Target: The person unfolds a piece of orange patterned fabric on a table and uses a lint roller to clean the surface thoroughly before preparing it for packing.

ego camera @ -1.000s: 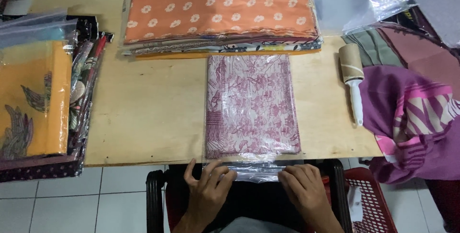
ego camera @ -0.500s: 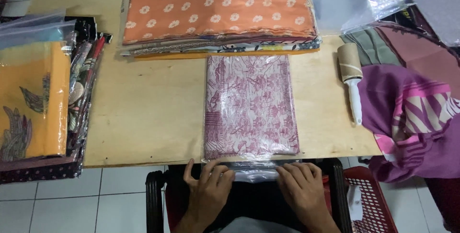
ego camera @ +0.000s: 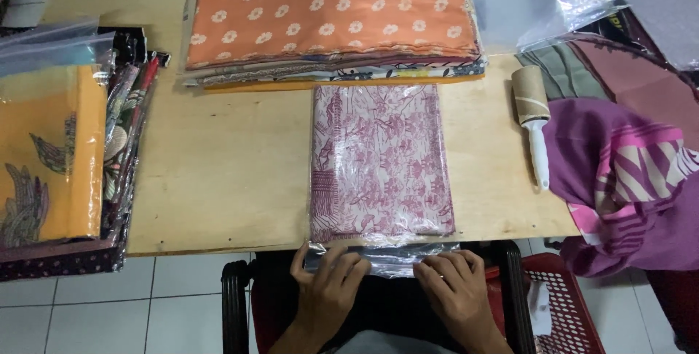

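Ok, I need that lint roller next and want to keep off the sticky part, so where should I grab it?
Take the lint roller by its white handle, the end nearer you, probably coming in from its left over bare table. The sticky tan roll is its far end, and purple cloth crowds its right side.

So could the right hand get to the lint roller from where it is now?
Probably yes. The right hand rests on the plastic flap at the table edge, and the lint roller lies uncovered on the table to its right, with bare wood between them.
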